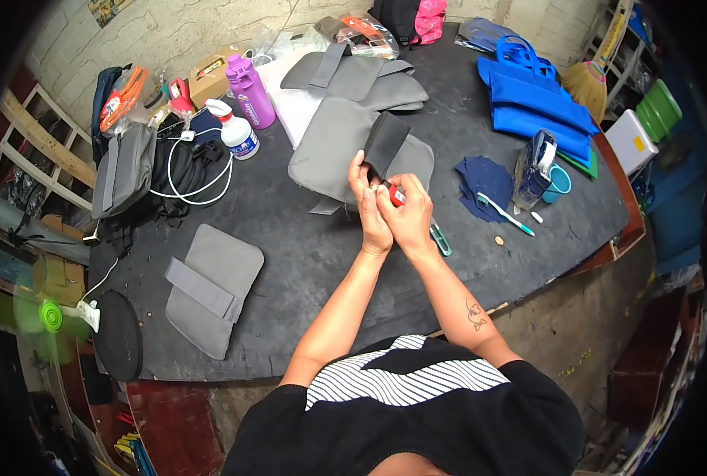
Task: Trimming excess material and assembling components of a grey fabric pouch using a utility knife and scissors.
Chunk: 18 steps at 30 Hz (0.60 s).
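Over the middle of the table, my two hands are close together, touching at the wrists. My left hand grips a wide black strap, whose upper part stands up away from me. In my right hand is a small red object that looks like a lighter, its end close to the strap; fingers cover most of it. Beneath them lies a grey padded fabric piece, with another grey piece with straps behind it. A green-handled small tool lies beside my right wrist.
A similar grey piece rests at the near left. Beyond it are a white spray bottle, a purple bottle and a cable. To the right are blue bags, dark blue cloth, a toothbrush and a blue cup.
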Available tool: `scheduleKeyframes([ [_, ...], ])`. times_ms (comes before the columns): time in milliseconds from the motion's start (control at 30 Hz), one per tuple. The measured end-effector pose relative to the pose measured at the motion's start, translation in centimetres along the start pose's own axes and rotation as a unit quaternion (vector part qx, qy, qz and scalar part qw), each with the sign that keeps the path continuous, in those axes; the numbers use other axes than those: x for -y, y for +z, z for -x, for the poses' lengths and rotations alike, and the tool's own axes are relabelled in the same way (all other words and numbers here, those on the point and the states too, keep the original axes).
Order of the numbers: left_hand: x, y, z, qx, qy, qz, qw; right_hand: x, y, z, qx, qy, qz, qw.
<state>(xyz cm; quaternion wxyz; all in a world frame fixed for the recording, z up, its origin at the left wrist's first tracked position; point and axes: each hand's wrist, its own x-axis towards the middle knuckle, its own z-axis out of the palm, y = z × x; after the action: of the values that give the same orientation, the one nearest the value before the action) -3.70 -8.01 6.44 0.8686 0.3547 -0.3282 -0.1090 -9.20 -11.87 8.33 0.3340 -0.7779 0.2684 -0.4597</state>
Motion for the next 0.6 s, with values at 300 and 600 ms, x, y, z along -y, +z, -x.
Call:
scheduleKeyframes([
  [300,-0.3,-4.6,0.0,-0.077,-0.326,-0.134,0.933,-7.3,0.2,2.4,0.051,0.162,-0.09,0.981],
  [600,0.3,-8.3,3.2,-0.13,-0.253,-0.413,0.865,-9.2,1.3,4.0,0.013,0.172,-0.198,0.965],
])
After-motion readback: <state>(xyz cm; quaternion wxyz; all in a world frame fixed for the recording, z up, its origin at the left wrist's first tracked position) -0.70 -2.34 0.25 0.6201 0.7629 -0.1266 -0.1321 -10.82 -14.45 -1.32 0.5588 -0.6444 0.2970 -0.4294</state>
